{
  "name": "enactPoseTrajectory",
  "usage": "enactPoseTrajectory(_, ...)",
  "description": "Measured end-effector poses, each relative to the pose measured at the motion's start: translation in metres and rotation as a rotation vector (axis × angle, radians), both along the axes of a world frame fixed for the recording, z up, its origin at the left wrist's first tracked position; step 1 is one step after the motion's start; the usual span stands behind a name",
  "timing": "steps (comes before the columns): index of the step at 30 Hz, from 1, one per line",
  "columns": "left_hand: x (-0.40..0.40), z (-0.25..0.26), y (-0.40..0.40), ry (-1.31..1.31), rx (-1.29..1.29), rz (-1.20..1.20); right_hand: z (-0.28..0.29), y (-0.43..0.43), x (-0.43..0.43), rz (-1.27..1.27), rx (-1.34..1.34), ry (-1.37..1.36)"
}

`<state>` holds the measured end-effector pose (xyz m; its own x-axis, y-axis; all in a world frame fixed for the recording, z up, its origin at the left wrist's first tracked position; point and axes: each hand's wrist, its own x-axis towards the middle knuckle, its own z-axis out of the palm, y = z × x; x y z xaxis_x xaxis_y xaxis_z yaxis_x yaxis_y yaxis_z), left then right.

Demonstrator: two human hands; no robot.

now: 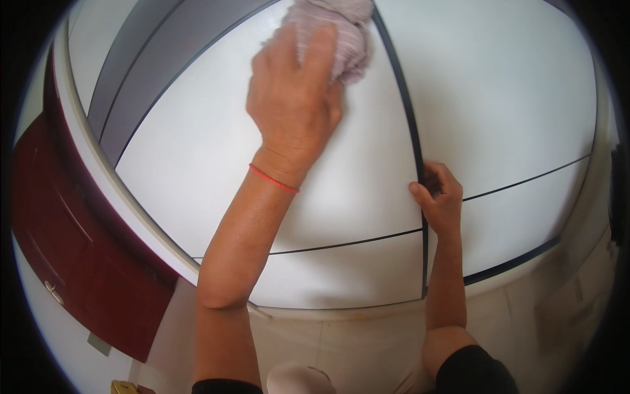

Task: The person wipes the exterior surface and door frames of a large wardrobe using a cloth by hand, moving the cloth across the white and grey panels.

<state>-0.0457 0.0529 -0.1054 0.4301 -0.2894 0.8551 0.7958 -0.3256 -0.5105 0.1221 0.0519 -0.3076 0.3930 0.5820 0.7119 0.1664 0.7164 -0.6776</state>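
Observation:
A crumpled pale purple cloth (352, 47) lies under my left hand (295, 93), which presses it against the upper part of a white sliding door panel (197, 162). A red cord bracelet circles my left wrist. Lower and to the right, my right hand (440, 194) grips the dark edge strip (406, 106) of that panel, thumb on the front face and fingers curled behind it. Behind the strip a second white panel (512, 98) spreads to the right. A thin dark line crosses the lower part of both panels.
Dark red door (88, 241) with a metal handle (54, 292) at the far left, beside a pale frame (133, 212). Light tiled floor (344, 340) runs below the panels. A yellow object (123, 387) is at the bottom left.

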Motion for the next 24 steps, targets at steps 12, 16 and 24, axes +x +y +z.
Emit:
enactPoseTrajectory(12, -0.076, -0.009, 0.002, 0.053, -0.037, 0.086, -0.003, 0.001, -0.001, -0.039, 0.008, -0.031)
enactPoseTrajectory(16, -0.113, 0.011, 0.009, -0.117, -0.041, 0.019, -0.001, 0.003, -0.008, 0.0, 0.003, 0.001)
enactPoseTrajectory(24, -0.056, -0.059, -0.004, 0.058, -0.044, 0.059, -0.003, 0.002, -0.004, -0.033, 0.021, -0.013)
